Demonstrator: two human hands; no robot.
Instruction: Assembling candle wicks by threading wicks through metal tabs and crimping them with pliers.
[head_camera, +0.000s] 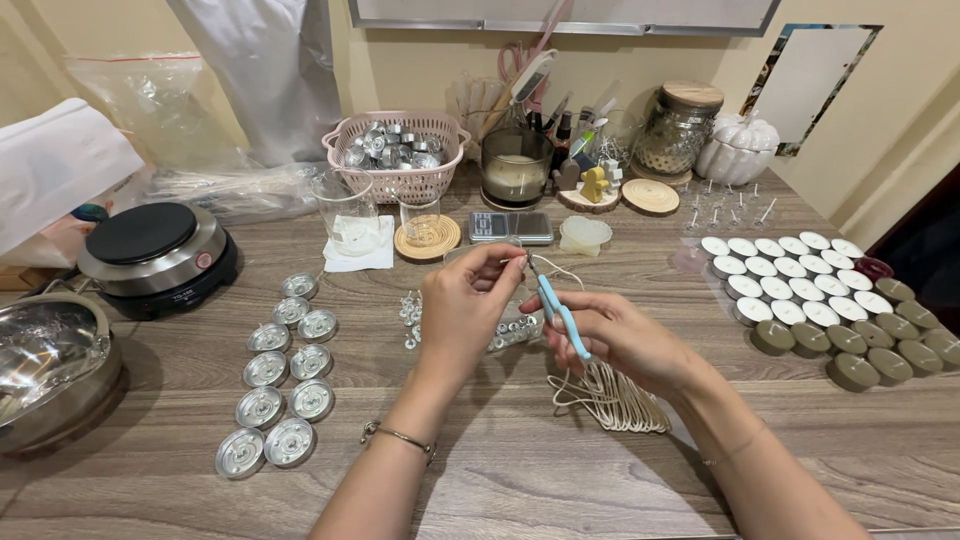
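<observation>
My left hand (462, 305) pinches the end of a thin white wick string (558, 268) between thumb and fingertips, just above the table's middle. My right hand (618, 335) grips a small tool with light blue handles (560, 315), its metal tip touching the string right by my left fingertips. A bundle of coiled white wick (610, 397) lies on the table under my right wrist. Small metal wick holders (508, 332) are scattered beneath my hands.
Several empty metal tealight cups (285, 385) lie left. Finished white and brown tealights (820, 300) fill the right. A black hot plate (155, 250), a steel bowl (45, 365), a pink basket (397, 150), a glass beaker (347, 212), a small scale (511, 227) and jars stand behind.
</observation>
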